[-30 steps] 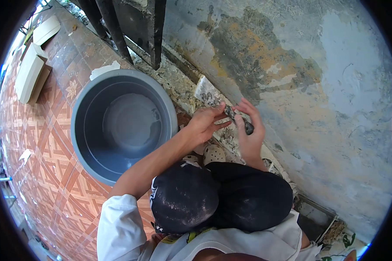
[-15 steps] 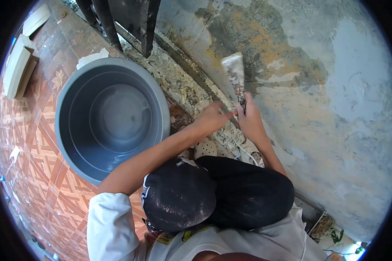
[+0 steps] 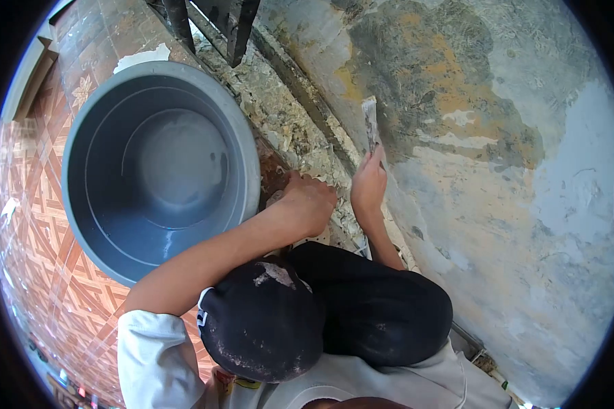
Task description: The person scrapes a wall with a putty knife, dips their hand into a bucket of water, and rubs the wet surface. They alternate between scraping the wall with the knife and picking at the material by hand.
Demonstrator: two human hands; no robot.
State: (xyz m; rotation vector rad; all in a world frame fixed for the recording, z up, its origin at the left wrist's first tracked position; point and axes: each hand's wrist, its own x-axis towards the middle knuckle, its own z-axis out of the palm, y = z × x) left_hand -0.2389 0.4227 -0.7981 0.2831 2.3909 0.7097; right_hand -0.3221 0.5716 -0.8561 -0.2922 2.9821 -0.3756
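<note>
My right hand (image 3: pixel 370 189) is closed around the handle of a putty knife (image 3: pixel 371 123). Its plaster-smeared blade points up, turned nearly edge-on, close to the wall. My left hand (image 3: pixel 310 204) is low beside the rim of a large grey tub (image 3: pixel 251 163), over the crumbly strip of debris (image 3: pixel 286 123). The back of that hand faces me and its fingers curl downward; whatever they may hold is hidden. The tub has a little wetness on its bottom.
On the right, the patchy wall (image 3: pixel 471 204) shows grey, ochre and white areas. Dark metal legs (image 3: pixel 242 31) stand at the top. Patterned floor tiles (image 3: pixel 54 238) lie left of the tub, with a white scrap (image 3: pixel 143 58) behind it. My bent knees (image 3: pixel 262 327) are below.
My left hand has moved down and left toward the tub's edge, its fingers curling. The right hand has dropped slightly and turned the putty knife edge-on. The view has shifted a little.
</note>
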